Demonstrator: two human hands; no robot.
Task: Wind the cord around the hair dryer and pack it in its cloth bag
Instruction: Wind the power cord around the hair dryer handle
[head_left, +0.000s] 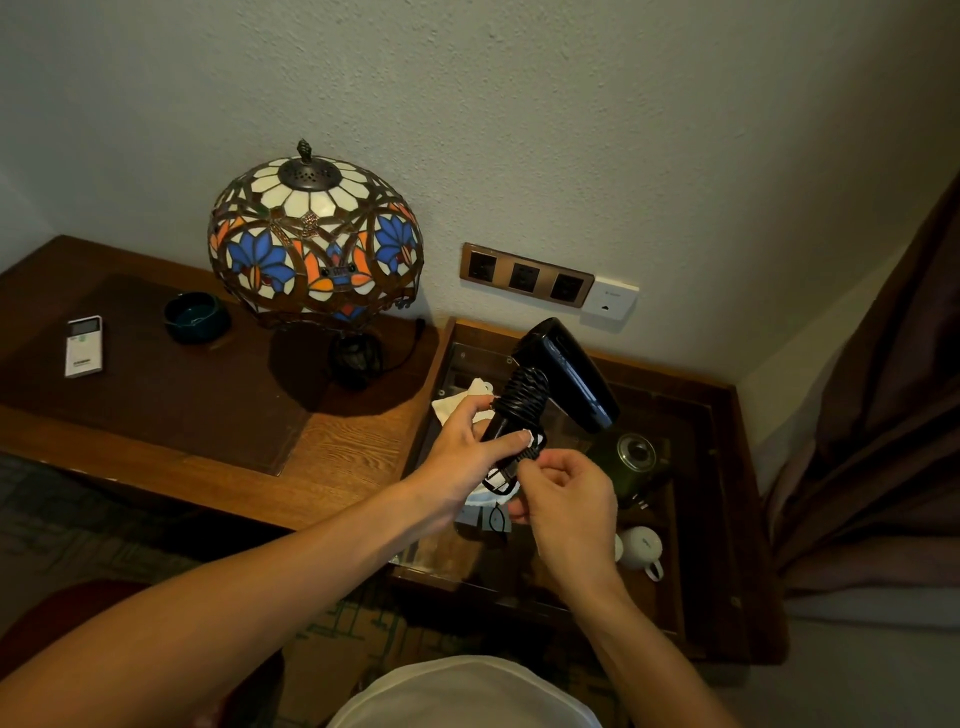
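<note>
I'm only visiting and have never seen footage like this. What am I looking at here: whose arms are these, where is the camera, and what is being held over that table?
There is no machine here. A person wears a camera on the head, so you look forward and down along their own bare arms.

The left hand grips the handle of a black hair dryer, with its cord already coiled round the handle. The right hand pinches the cord's plug end.

Under them, white cloth, probably the dryer's bag, lies on a glass-topped table. On the wooden desk to the left stand a stained-glass lamp, a dark bowl and a white remote.
</note>
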